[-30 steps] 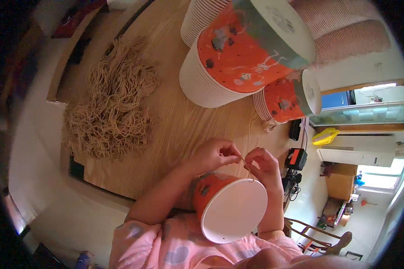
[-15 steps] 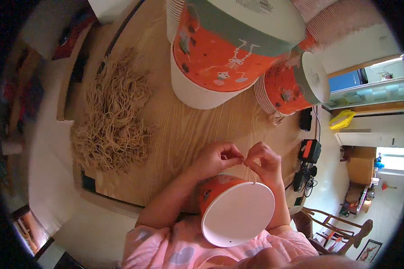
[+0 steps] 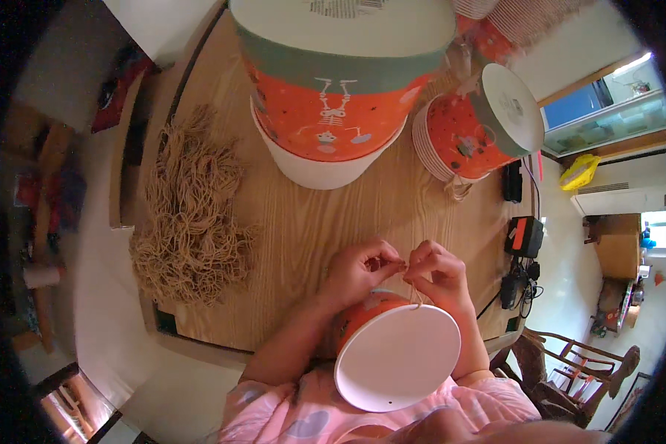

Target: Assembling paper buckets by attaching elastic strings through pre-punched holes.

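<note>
In my lap, tilted against my body, rests an orange paper bucket [image 3: 351,320] with its white round face [image 3: 399,359] toward me. That face has a tiny dark hole near its lower rim. A thin tan string [image 3: 417,297] rises from the bucket's far rim to my fingers. My left hand [image 3: 364,268] is closed in a pinch just beyond the bucket, apparently on one part of the string. Close beside it, my right hand [image 3: 438,270] pinches the string above the rim. The fingertips almost touch, and the string between them is too fine to follow.
A loose heap of tan strings [image 3: 189,222] covers the table's left side. Upside-down stacks of large buckets [image 3: 333,111] and smaller buckets [image 3: 459,137] stand at the back, orange and green with skeleton prints. A black and orange box [image 3: 524,237] with cables sits by the right edge.
My view has shifted slightly, so the stacks and string heap sit differently in the picture. Both hands stay pinched close together over the bucket rim, with only small finger movement.
</note>
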Available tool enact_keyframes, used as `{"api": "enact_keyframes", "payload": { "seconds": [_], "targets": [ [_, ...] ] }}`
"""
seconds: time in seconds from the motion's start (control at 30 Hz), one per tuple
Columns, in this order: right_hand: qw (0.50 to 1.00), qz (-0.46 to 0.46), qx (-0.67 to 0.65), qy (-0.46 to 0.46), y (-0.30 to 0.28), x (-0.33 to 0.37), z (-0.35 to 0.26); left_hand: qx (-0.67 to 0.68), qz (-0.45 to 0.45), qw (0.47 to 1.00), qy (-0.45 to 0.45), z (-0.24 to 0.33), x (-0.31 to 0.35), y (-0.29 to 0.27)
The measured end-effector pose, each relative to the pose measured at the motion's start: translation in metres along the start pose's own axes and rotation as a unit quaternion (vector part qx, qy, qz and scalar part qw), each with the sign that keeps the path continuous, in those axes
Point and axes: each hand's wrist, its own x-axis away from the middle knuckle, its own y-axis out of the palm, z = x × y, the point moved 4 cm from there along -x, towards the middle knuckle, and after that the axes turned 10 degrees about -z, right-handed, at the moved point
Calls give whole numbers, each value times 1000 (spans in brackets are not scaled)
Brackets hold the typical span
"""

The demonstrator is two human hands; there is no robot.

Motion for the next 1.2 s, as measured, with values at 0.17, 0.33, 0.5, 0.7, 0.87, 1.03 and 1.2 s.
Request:
{"api": "enact_keyframes", "payload": {
  "seconds": [0.17,0.33,0.5,0.7,0.87,1.03,1.2],
  "targets": [
    [1000,-6,-3,-26,-1,1,2,-75,31,991,107,14,-1,1],
    [999,14,18,26,1,-2,1,-183,41,977,105,22,0,0],
    [998,9,61,32,4,-6,-1,-210,54,969,120,27,0,-1],
    [995,19,92,21,4,-6,-4,-184,66,974,118,26,1,0],
    [993,17,120,0,4,-5,-5,-209,69,965,143,29,1,0],
    [993,25,114,12,4,-6,-8,-202,66,966,149,31,0,-1],
    [994,19,109,1,2,-3,-8,-197,77,965,155,28,0,0]
  ]
}}
